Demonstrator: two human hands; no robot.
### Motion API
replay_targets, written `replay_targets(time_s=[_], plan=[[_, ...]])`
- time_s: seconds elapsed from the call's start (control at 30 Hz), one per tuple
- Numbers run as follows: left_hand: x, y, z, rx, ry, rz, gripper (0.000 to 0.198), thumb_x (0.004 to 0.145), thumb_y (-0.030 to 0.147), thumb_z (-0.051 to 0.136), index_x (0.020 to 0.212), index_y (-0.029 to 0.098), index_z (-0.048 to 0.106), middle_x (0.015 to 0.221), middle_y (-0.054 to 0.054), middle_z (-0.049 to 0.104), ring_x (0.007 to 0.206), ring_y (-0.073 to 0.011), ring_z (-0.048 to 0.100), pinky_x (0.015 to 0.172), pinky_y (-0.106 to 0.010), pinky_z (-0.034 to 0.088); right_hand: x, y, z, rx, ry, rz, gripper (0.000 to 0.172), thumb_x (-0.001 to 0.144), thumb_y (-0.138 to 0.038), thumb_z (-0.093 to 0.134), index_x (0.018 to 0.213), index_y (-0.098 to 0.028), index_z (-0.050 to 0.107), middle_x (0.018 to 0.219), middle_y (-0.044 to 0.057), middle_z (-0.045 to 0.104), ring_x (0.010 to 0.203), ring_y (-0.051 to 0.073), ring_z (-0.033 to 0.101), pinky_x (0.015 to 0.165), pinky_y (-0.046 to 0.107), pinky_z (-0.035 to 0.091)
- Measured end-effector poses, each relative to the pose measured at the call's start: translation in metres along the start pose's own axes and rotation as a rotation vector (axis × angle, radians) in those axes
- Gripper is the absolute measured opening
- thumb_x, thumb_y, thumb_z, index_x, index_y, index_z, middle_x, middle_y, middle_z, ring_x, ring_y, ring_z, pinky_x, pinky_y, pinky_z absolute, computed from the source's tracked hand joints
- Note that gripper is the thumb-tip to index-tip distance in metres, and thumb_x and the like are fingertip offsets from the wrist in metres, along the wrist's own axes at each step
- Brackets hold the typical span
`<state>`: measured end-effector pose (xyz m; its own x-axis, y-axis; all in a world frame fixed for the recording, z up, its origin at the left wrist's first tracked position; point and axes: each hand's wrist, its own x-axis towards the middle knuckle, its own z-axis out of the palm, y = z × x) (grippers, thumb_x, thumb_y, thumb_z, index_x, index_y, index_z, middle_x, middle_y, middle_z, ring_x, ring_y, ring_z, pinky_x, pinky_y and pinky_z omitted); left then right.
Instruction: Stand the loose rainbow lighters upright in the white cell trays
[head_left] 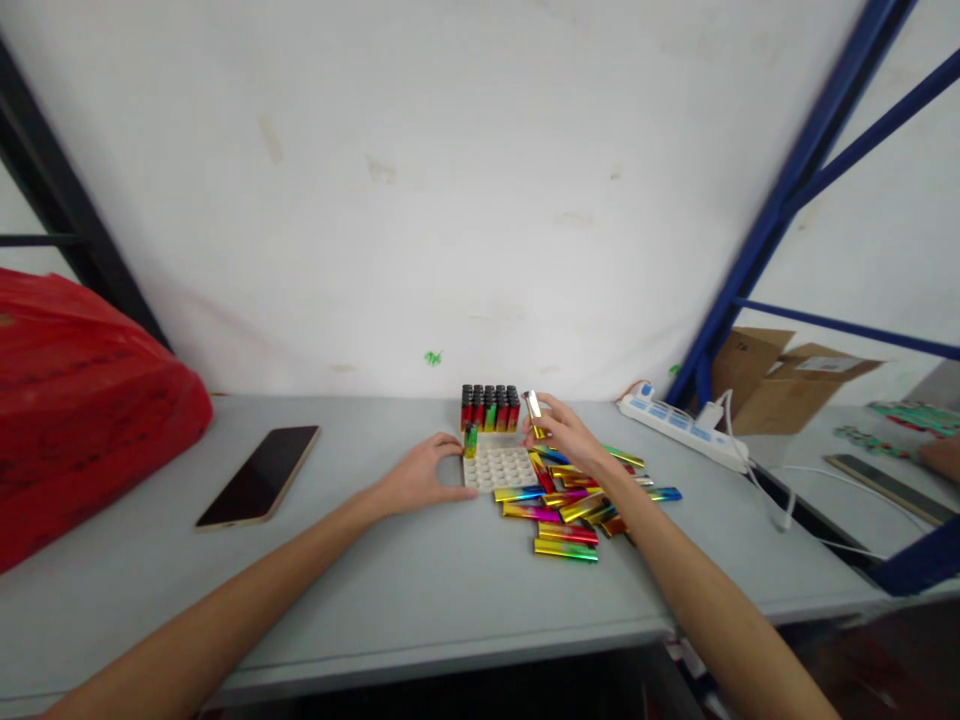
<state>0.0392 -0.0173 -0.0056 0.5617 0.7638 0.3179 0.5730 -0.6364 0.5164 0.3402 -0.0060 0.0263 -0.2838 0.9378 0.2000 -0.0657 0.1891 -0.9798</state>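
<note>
Head: spread left hand (421,477) apparently touching tray (499,468) edge.

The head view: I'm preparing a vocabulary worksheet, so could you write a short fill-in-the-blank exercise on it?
1. The right hand, holding a shiny piece, has the power strip to its ____.
2. The left hand is at the pale tray's ____ edge.
3. The upright lighter-like items behind it have ____ tops.
4. The bag is coloured ____.

Missing words: right; left; black; red.
</note>
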Motion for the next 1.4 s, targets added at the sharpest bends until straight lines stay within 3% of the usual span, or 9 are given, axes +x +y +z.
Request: replay_targets(time_s=[0.17,0.27,0.37,0.5,0.73,0.9,1.0,1.17,1.4], plan=[[0.000,-0.002,0.001,0.008,0.012,0.014,0.065,0.077,0.072,0.085,0.120,0.023,0.078,0.133,-0.010,0.071,0.123,-0.0330,0.070,0.116,-0.044,0.054,-0.002,-0.004,0.028,0.061,0.004,0.007,0.039,0.084,-0.055,0.075,0.099,-0.025,0.056,0.079,-0.004,0.068,0.055,0.012,0.059,0.057,0.030,0.056],[0.000,-0.001,0.001,0.011,0.017,0.024,0.064,0.077,0.071,0.085,0.120,0.024,0.078,0.132,-0.009,0.072,0.122,-0.0327,0.071,0.115,-0.044,0.054,-0.001,-0.002,0.040,0.003,0.016,0.005,0.050,0.086,-0.072,0.071,0.096,-0.026,0.053,0.071,-0.008,0.058,0.046,0.009,0.039,0.040,0.022,0.036],[0.000,0.000,0.001,0.012,0.012,0.015,0.065,0.076,0.070,0.086,0.122,0.024,0.078,0.133,-0.009,0.072,0.123,-0.0330,0.071,0.115,-0.044,0.054,0.001,0.003,0.048,-0.151,0.090,-0.033,0.059,0.087,-0.084,0.062,0.083,-0.026,0.051,0.059,-0.009,0.039,0.048,0.010,0.029,0.041,0.023,0.023],[-0.001,0.001,0.001,0.003,0.002,0.003,0.065,0.077,0.067,0.087,0.124,0.024,0.077,0.134,-0.010,0.071,0.125,-0.0332,0.070,0.117,-0.044,0.053,0.003,0.009,0.052,-0.417,0.242,-0.153,0.069,0.089,-0.086,0.054,0.060,-0.026,0.041,0.055,-0.005,0.036,0.055,0.013,0.035,0.051,0.028,0.028],[-0.001,0.001,0.001,-0.004,0.010,0.000,0.064,0.077,0.067,0.086,0.124,0.023,0.077,0.133,-0.009,0.071,0.124,-0.0326,0.070,0.117,-0.043,0.053,0.001,0.006,0.051,-0.588,0.327,-0.177,0.055,0.094,-0.064,0.049,0.056,-0.025,0.039,0.056,-0.003,0.040,0.059,0.015,0.039,0.059,0.031,0.027],[-0.001,0.001,0.000,-0.018,-0.007,-0.007,0.065,0.078,0.067,0.086,0.124,0.023,0.077,0.134,-0.010,0.071,0.126,-0.0338,0.069,0.117,-0.045,0.052,0.000,0.008,0.051,-0.605,0.256,-0.211,0.053,0.100,-0.067,0.049,0.068,-0.026,0.043,0.061,-0.003,0.046,0.063,0.017,0.045,0.062,0.030,0.034],[-0.001,0.001,0.000,-0.022,-0.003,-0.005,0.065,0.078,0.068,0.086,0.125,0.024,0.076,0.135,-0.010,0.071,0.126,-0.0339,0.068,0.118,-0.046,0.051,-0.002,0.010,0.054,-0.613,0.113,-0.214,0.048,0.105,-0.067,0.045,0.080,-0.027,0.044,0.064,-0.004,0.051,0.064,0.018,0.049,0.063,0.030,0.038],[-0.001,0.000,0.002,-0.024,0.000,0.009,0.067,0.078,0.068,0.085,0.126,0.022,0.076,0.132,-0.011,0.071,0.124,-0.0332,0.069,0.116,-0.045,0.052,-0.004,0.011,0.060,-0.825,-0.032,-0.437,0.047,0.108,-0.064,0.046,0.082,-0.025,0.051,0.089,0.005,0.061,0.088,0.022,0.059,0.083,0.034,0.047],[-0.001,-0.001,0.004,-0.032,-0.014,-0.006,0.068,0.078,0.068,0.086,0.127,0.022,0.075,0.135,-0.012,0.069,0.126,-0.0339,0.067,0.118,-0.046,0.050,0.002,0.017,0.063,-0.801,-0.019,-0.299,0.051,0.109,-0.065,0.047,0.077,-0.026,0.046,0.068,0.001,0.065,0.069,0.020,0.065,0.070,0.030,0.044]])
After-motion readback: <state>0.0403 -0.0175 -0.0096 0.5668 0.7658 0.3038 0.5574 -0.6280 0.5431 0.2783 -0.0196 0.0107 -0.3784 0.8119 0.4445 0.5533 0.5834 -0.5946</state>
